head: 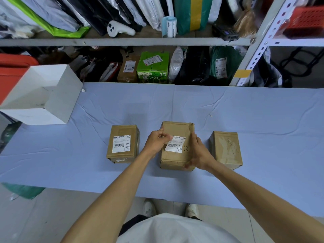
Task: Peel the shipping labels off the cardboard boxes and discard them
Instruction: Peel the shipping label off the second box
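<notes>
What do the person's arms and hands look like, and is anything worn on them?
Both arms are bare: no sleeves reach the left forearm or the right forearm. The left hand and the right hand carry no gloves, and no watch, bracelet or ring shows on wrists or fingers. Lower down, a white shirt covers the torso.

The left hand [156, 141] covers the upper-left corner of the middle label [175, 146], perhaps lifted; its fine print is unreadable.
</notes>
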Tool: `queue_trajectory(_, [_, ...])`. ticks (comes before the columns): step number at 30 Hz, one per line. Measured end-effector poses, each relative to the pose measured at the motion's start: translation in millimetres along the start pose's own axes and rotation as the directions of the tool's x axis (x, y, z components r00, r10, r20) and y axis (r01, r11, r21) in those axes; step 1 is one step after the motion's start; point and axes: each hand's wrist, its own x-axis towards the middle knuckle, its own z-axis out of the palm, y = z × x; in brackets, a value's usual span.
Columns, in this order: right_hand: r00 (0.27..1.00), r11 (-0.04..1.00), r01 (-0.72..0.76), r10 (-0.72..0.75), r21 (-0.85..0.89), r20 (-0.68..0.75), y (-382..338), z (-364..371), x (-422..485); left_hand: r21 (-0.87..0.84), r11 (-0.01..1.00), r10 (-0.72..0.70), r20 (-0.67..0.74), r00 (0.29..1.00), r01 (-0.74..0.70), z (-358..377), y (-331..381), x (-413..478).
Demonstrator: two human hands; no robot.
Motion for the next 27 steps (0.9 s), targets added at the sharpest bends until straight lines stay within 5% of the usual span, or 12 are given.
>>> queue_trajectory(27, [1.0,1.0,0.002,-0.002,-0.01,0.01,2.0,1.4,1.8,-0.002,1.0,-0.015,0.027,1.0,0.015,-2.3,-3.6,4.6])
